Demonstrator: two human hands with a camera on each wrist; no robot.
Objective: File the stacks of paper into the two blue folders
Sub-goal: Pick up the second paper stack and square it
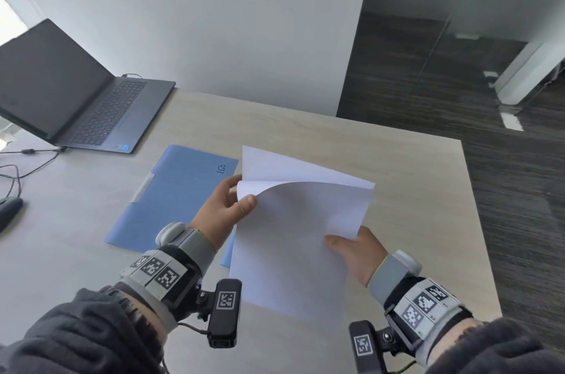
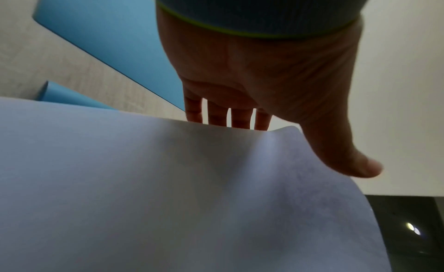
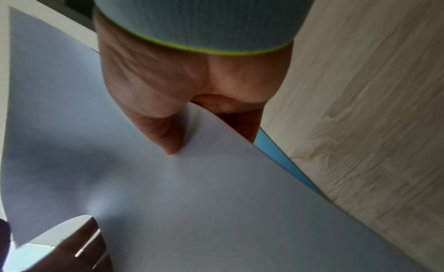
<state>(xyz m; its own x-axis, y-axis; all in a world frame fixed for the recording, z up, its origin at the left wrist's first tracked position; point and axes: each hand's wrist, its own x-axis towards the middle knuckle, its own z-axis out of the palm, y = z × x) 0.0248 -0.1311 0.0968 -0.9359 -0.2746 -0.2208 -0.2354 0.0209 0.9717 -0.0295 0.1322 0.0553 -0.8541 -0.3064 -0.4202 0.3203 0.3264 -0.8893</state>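
A stack of white paper [image 1: 299, 236] is held in the air over the table by both hands. My left hand [image 1: 227, 207] pinches its upper left edge, thumb on top and fingers [image 2: 217, 114] behind; the top sheet curls up there. My right hand [image 1: 354, 251] pinches the lower right edge, with the thumb [image 3: 168, 139] pressed on the sheet [image 3: 192, 200]. One blue folder [image 1: 171, 190] lies closed on the table to the left. A second blue folder [image 1: 227, 254] is mostly hidden under the paper [image 2: 168, 181]; only a strip shows [image 3: 283, 158].
An open dark laptop [image 1: 70, 98] stands at the table's far left, with cables [image 1: 18, 165] and a dark object [image 1: 9, 208] near the left edge. The light wooden table [image 1: 412, 175] ends on the right over dark flooring [image 1: 504, 190]. A white wall is behind.
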